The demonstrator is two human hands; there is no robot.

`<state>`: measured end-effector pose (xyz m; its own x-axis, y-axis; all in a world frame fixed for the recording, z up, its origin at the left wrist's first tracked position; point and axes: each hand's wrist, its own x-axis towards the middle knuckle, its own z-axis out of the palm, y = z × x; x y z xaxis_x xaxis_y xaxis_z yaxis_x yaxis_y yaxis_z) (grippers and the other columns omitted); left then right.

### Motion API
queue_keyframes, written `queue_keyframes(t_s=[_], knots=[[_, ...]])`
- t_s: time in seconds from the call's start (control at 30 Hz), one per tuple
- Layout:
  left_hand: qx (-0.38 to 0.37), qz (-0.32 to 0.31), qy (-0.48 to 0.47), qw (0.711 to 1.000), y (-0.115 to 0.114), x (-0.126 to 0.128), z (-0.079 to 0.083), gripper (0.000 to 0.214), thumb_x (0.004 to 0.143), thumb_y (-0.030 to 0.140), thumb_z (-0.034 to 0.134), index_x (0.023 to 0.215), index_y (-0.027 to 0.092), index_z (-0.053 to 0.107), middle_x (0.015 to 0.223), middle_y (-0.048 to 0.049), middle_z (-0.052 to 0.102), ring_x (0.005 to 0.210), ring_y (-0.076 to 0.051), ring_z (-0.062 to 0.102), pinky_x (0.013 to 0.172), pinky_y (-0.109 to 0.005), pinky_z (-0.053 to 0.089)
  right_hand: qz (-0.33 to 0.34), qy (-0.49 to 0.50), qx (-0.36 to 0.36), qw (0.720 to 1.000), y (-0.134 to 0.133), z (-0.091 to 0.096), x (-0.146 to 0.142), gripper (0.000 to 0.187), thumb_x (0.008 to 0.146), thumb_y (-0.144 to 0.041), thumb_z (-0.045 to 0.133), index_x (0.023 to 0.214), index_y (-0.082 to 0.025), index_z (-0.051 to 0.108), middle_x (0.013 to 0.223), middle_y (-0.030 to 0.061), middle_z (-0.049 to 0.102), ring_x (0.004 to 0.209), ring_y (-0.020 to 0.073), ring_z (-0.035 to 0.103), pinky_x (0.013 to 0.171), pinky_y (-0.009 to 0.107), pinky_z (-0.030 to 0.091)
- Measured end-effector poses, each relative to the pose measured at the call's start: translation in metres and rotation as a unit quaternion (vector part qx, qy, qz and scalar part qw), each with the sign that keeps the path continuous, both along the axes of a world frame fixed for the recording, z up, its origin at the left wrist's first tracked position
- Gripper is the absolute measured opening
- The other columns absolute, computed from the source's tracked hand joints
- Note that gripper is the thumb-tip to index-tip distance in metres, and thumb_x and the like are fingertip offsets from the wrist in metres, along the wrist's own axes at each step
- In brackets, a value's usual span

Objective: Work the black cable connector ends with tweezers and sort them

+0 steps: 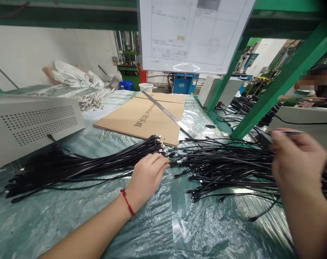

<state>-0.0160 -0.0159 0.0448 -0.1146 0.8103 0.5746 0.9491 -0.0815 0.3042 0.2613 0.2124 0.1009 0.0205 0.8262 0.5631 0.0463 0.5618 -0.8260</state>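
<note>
My left hand [150,174], with a red string bracelet at its wrist, is closed in a pinch on the end of a black cable [174,164] between the two piles. Left of it lies a long bundle of black cables [98,163], their metal plugs gathered at the right end. A looser pile of black cables [228,162] spreads to the right. Raised over that pile's right side, my right hand [298,158] has its fingers curled closed. A thin shiny edge shows at its top, but what it holds is hidden.
A flat cardboard sheet [150,118] with a steel ruler [163,108] across it lies behind the bundles. At left stands a perforated grey box [39,126]. A green post [276,86] rises at right; a document board [185,39] hangs overhead. Another person [311,90] is at far right.
</note>
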Motion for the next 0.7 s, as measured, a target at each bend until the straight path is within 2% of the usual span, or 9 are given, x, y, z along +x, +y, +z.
queue_keyframes(t_s=[0.07,0.17,0.27,0.33,0.4,0.53,0.7], knots=[[0.025,-0.043,-0.024,0.998,-0.004,0.011,0.001,0.009,0.102,0.021,0.056,0.102,0.021,0.065,0.101,-0.0006,0.068,0.093,-0.015,0.063,0.083,-0.028,0.052,0.07,-0.047,-0.037,0.996,-0.023,-0.01,-0.023,0.024,0.08,-0.039,0.079,0.09,-0.019,0.071,0.078,0.0023,0.064,0.063,0.0087,0.055,0.058,0.024,0.044],[0.066,-0.118,-0.097,0.986,-0.01,0.023,0.002,0.01,0.101,0.016,0.057,0.106,0.019,0.065,0.101,-0.0018,0.066,0.092,-0.012,0.064,0.083,-0.026,0.053,0.203,-0.151,-0.078,0.964,-0.064,-0.02,-0.049,0.027,0.075,-0.039,0.083,0.092,-0.019,0.075,0.075,0.0033,0.068,0.066,0.0135,0.062,0.059,0.026,0.051],[0.079,-0.159,-0.13,0.975,-0.012,0.029,0.002,0.014,0.099,0.012,0.058,0.11,0.017,0.066,0.1,-0.0031,0.066,0.09,-0.012,0.064,0.082,-0.025,0.054,0.317,-0.213,-0.035,0.923,-0.097,-0.024,-0.062,0.017,0.082,-0.034,0.077,0.095,-0.023,0.073,0.085,0.0032,0.07,0.076,0.0146,0.066,0.065,0.025,0.055],[0.084,-0.163,-0.129,0.975,-0.013,0.031,0.003,0.017,0.098,0.011,0.06,0.113,0.016,0.066,0.1,-0.0038,0.066,0.09,-0.012,0.063,0.082,-0.026,0.054,0.333,-0.215,0.018,0.918,-0.109,-0.026,-0.063,0.013,0.085,-0.029,0.075,0.097,-0.025,0.072,0.097,0.0039,0.07,0.087,0.0156,0.067,0.072,0.025,0.056],[0.09,-0.162,-0.124,0.975,-0.014,0.033,0.004,0.018,0.097,0.012,0.061,0.115,0.015,0.065,0.101,-0.0044,0.065,0.091,-0.013,0.063,0.082,-0.026,0.054,0.322,-0.215,0.058,0.92,-0.114,-0.029,-0.062,0.015,0.085,-0.024,0.075,0.1,-0.026,0.072,0.102,0.0036,0.069,0.094,0.016,0.067,0.078,0.026,0.057],[0.083,-0.158,-0.108,0.978,-0.018,0.037,0.006,0.017,0.097,0.011,0.061,0.113,0.015,0.064,0.101,-0.0047,0.065,0.092,-0.014,0.062,0.084,-0.029,0.052,0.303,-0.212,0.115,0.922,-0.119,-0.035,-0.057,0.027,0.084,-0.013,0.075,0.107,-0.026,0.069,0.101,0.003,0.07,0.096,0.0166,0.067,0.082,0.029,0.056],[0.088,-0.154,-0.102,0.979,-0.022,0.04,0.01,0.014,0.096,0.008,0.06,0.109,0.013,0.064,0.098,-0.0054,0.064,0.091,-0.015,0.06,0.082,-0.03,0.052,0.322,-0.212,0.178,0.905,-0.126,-0.036,-0.057,0.036,0.081,-0.004,0.073,0.111,-0.022,0.067,0.101,0.005,0.069,0.095,0.0177,0.066,0.081,0.031,0.057]])
